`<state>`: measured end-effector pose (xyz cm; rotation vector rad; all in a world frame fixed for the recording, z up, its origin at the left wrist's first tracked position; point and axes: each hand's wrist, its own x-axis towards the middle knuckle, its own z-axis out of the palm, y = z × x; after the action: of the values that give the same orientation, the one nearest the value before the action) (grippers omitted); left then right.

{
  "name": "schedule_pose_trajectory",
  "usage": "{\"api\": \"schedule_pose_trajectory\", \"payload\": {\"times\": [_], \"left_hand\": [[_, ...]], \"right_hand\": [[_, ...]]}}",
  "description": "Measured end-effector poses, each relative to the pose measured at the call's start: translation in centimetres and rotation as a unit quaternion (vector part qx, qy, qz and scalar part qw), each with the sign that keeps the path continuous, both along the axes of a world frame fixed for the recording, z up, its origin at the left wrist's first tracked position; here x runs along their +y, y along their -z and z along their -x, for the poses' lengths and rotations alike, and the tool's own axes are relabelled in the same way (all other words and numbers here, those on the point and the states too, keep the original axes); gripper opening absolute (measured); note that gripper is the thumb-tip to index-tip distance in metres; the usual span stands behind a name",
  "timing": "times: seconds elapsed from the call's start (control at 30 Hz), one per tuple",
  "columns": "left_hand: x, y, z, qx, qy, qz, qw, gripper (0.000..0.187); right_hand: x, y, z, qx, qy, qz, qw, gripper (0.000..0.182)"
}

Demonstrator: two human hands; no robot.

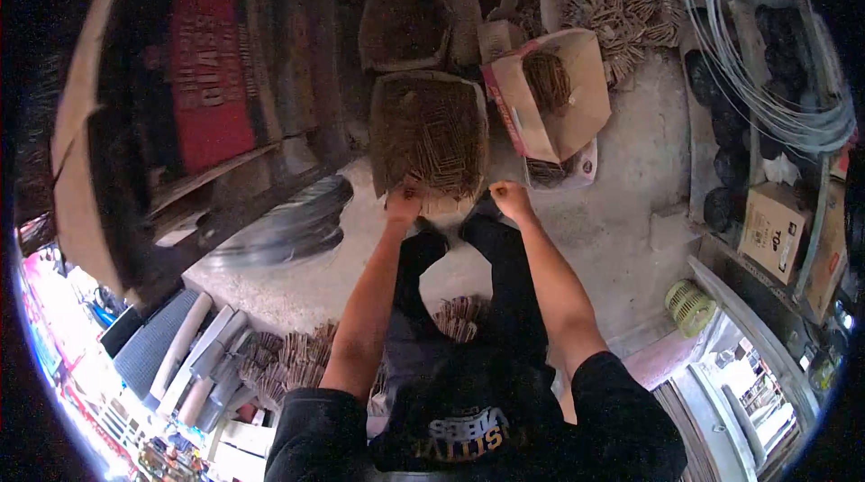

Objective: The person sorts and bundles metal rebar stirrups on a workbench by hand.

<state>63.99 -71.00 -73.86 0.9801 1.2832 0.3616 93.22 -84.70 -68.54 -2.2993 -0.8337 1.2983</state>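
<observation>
An open cardboard box (pixel 378 144) stands on the floor in front of me, holding many thin rusty-brown bent wire pieces (pixel 437 140). My left hand (pixel 403 204) is at the box's near left corner, its fingers curled over the edge and partly lost against the brown contents. Just off the near right corner is my right hand (pixel 512 200), fingers closed in a pinch. Whatever it may hold is too small to make out.
Behind stands another dark-filled box (pixel 405 27). To the right, a tilted carton (pixel 577 104) contains a brown bundle. Bundled rods (pixel 631 13) lie at the back. Coiled wire (pixel 811 117) hangs right, above a green basket (pixel 690 308). Dark coils (pixel 288 225) and shelving flank the left.
</observation>
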Motion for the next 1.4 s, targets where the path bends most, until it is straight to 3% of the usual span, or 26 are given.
{"api": "schedule_pose_trajectory", "payload": {"times": [0.03,0.07,0.2,0.27,0.3,0.33,0.37,0.43,0.5,0.57,0.6,0.63,0.7,0.77,0.83,0.9,0.97,1.03,1.13,1.2,1.23,1.37,1.4], "left_hand": [[0.0,2.7,-0.3,-0.169,-0.163,0.103,0.966,0.018],[-0.3,5.3,-0.5,-0.169,-0.165,0.105,0.966,0.018],[-0.8,5.6,-5.6,-0.232,-0.268,0.164,0.921,0.009],[-0.8,13.1,-6.0,-0.247,-0.299,0.175,0.905,0.009],[-0.5,20.2,-6.0,-0.006,-0.076,0.13,0.989,0.009],[-0.4,24.4,-6.0,0.237,0.154,0.072,0.957,0.011],[0.6,23.7,-7.1,0.236,0.151,0.069,0.958,0.011],[3.4,17.1,-10.6,0.395,0.216,0.132,0.883,0.019],[4.4,15.2,-11.1,0.369,0.201,0.119,0.9,0.02],[3.3,16.5,-10.5,0.343,0.187,0.106,0.914,0.022],[2.0,19.3,-9.8,0.352,0.207,-0.037,0.912,0.023],[1.6,21.1,-9.5,0.353,0.222,-0.179,0.891,0.024],[2.9,18.8,-9.7,0.363,0.223,-0.133,0.895,0.023],[3.0,18.8,-10.0,0.366,0.227,-0.086,0.899,0.024],[0.9,22.0,-9.5,0.379,0.197,-0.23,0.874,0.03],[0.1,20.6,-9.5,0.334,0.185,-0.213,0.899,0.032],[1.3,18.1,-10.6,0.292,0.168,-0.196,0.921,0.035],[3.2,15.4,-12.3,0.431,0.215,-0.017,0.876,0.034],[2.4,24.4,-9.3,0.44,0.297,-0.059,0.846,0.031],[3.9,18.9,-11.0,0.447,0.294,-0.044,0.844,0.028],[4.3,16.6,-11.6,0.455,0.292,-0.026,0.841,0.025],[3.7,21.3,-8.8,0.469,0.264,-0.061,0.841,0.018],[3.6,24.3,-6.3,0.36,0.28,-0.061,0.888,0.017]], "right_hand": [[0.8,1.6,0.5,-0.007,-0.015,0.026,1.0,0.021],[1.6,3.3,1.0,-0.014,-0.03,0.052,0.998,0.021],[2.7,15.8,2.5,-0.035,-0.09,0.056,0.994,0.028],[2.9,23.7,3.2,-0.104,-0.147,0.043,0.983,0.031],[3.3,25.8,3.4,-0.174,-0.196,0.025,0.965,0.035],[4.0,26.0,3.4,-0.174,-0.199,0.023,0.964,0.035],[5.2,25.4,3.1,-0.144,-0.175,0.052,0.973,0.036],[6.2,26.3,3.7,-0.115,-0.154,0.077,0.978,0.036],[6.7,28.5,4.8,-0.247,-0.091,0.011,0.965,0.036],[7.2,30.8,4.0,-0.179,-0.11,0.032,0.977,0.035],[7.6,31.4,3.6,-0.11,-0.129,0.058,0.984,0.035],[8.8,29.3,3.6,-0.111,-0.131,0.054,0.984,0.035],[10.7,22.3,4.2,-0.171,-0.029,0.134,0.976,0.028],[8.0,27.5,4.3,-0.224,-0.07,0.068,0.97,0.025],[5.7,31.5,4.9,-0.278,-0.111,0.004,0.954,0.023],[5.1,32.7,5.9,-0.191,-0.085,-0.02,0.978,0.019],[5.6,30.5,6.0,-0.218,-0.074,-0.02,0.973,0.021],[6.1,29.0,5.8,-0.24,-0.064,-0.019,0.969,0.024],[6.6,29.1,5.4,-0.186,-0.014,0.034,0.982,0.021],[6.1,30.3,4.4,-0.055,0.032,0.037,0.997,0.027],[6.0,30.4,4.5,-0.055,0.032,0.037,0.997,0.027],[6.4,28.7,4.7,-0.07,0.06,0.027,0.995,0.03],[6.8,27.9,4.7,-0.074,0.068,0.023,0.995,0.031]]}}
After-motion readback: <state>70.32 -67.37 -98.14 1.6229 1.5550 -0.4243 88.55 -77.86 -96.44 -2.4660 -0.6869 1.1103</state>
